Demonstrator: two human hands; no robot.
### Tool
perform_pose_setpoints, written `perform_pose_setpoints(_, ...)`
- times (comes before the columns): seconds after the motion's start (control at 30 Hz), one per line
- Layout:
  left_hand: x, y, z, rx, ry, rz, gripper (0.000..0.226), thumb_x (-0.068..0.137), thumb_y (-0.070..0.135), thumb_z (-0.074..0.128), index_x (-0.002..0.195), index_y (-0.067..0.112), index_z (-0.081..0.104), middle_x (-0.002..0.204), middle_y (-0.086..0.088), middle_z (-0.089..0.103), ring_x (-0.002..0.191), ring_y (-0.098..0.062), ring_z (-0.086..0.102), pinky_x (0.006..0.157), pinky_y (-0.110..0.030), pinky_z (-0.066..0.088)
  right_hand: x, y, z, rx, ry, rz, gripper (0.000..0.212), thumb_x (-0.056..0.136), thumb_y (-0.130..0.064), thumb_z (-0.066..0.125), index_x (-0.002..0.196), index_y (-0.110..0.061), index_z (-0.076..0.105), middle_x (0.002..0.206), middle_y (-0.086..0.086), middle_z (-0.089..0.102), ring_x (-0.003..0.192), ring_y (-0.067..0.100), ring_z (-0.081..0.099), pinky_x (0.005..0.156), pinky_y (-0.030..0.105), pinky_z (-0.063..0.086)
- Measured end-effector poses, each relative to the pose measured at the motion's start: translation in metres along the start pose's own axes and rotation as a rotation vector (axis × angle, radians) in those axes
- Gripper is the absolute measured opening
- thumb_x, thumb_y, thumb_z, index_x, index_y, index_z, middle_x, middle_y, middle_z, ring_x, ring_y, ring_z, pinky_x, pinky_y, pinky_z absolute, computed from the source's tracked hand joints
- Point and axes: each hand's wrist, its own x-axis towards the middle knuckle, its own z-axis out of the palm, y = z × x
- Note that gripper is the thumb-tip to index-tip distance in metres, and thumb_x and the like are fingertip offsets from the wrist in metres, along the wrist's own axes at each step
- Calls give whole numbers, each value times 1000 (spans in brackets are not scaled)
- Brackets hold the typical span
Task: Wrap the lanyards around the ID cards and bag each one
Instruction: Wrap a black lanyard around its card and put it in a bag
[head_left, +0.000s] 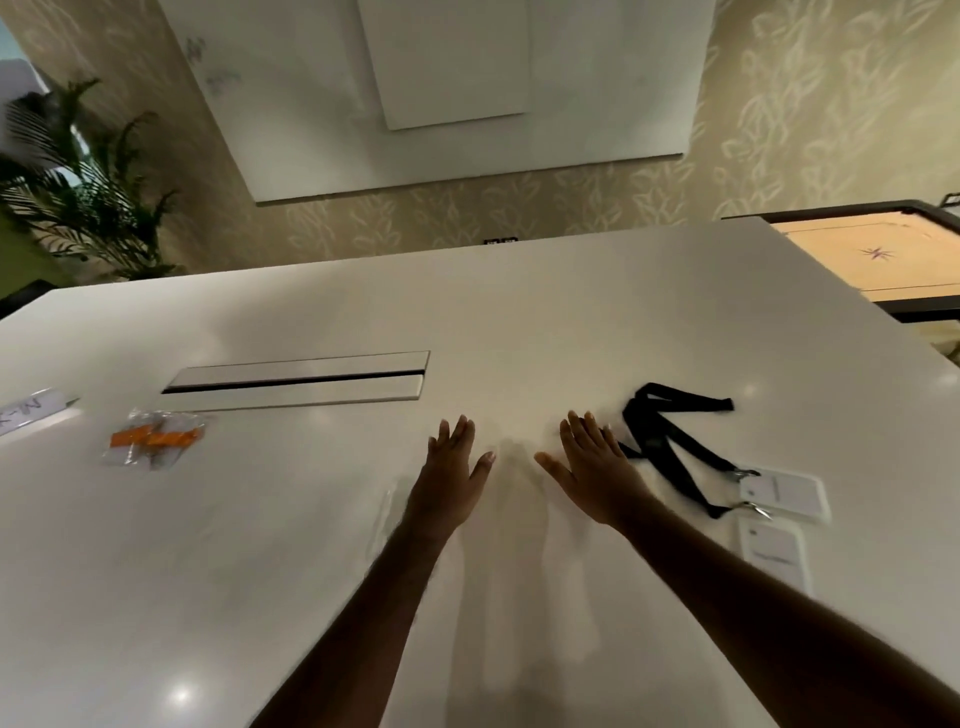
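Both my hands are stretched out flat over the white table (519, 322), palms down, fingers straight. My left hand (451, 475) holds nothing. My right hand (592, 470) also holds nothing; its outer edge is close to a tangle of black lanyards (660, 436) lying to its right. The lanyards end in metal clips on two white ID cards: one (789, 493) further out and one (774, 553) nearer to me. At the far left lies a clear bag (153, 439) with an orange lanyard wrapped inside. A thin clear bag (384, 519) lies flat by my left wrist.
A long metal cable slot (296, 382) is set into the table behind the orange bag. A white label with writing (31, 410) sits at the left edge. A carrom board (878, 260) stands beyond the table's right corner, a potted plant (88, 192) at the back left.
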Motion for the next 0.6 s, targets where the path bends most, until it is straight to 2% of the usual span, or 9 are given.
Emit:
perform_pose_setpoints(0.13, -6, 38, 31, -30, -28, 22, 66, 109, 43, 43, 164, 12, 23, 173, -4, 17, 161, -25, -1, 128, -39, 4, -21, 35, -8, 12, 30, 27, 119, 81, -83, -11, 168, -4, 8, 178, 14, 3, 165, 30, -5, 132, 45, -5)
perform_pose_setpoints(0.27, -13, 64, 57, 3, -75, 54, 66, 110, 43, 42, 163, 9, 23, 173, -7, 17, 161, -27, 1, 128, -39, 3, -45, 62, -14, -18, 92, -28, 126, 81, -87, -21, 167, -1, 15, 177, 16, 7, 165, 30, -2, 129, 40, -8)
perform_pose_setpoints(0.3, -14, 69, 63, 15, -87, 63, 66, 110, 43, 41, 163, 9, 22, 173, -8, 17, 161, -27, 1, 128, -39, 2, -51, 67, -16, -24, 107, -45, 120, 87, -84, -15, 166, -1, 17, 177, 16, 9, 165, 30, -1, 130, 39, -7)
perform_pose_setpoints(0.43, -20, 86, 80, 2, -122, 77, 66, 110, 43, 39, 164, 10, 19, 173, -5, 15, 161, -24, -1, 128, -36, -1, -74, 85, -24, -26, 192, -66, 82, 109, -59, 33, 165, 1, 23, 175, 17, 16, 164, 33, 6, 134, 43, 2)
perform_pose_setpoints(0.5, -24, 92, 88, -9, -125, 83, 66, 110, 43, 39, 164, 13, 17, 174, -3, 15, 161, -22, -1, 128, -35, -3, -86, 94, -31, 13, 208, -68, 74, 110, -45, 48, 163, 2, 27, 174, 19, 21, 164, 35, 13, 134, 47, 9)
perform_pose_setpoints(0.6, -26, 99, 99, -5, -127, 103, 68, 110, 43, 41, 165, 11, 17, 173, -4, 15, 161, -22, 1, 127, -34, -6, -108, 108, -40, 71, 237, 8, 66, 103, -26, 63, 158, 3, 40, 164, 21, 41, 155, 39, 35, 128, 49, 28)
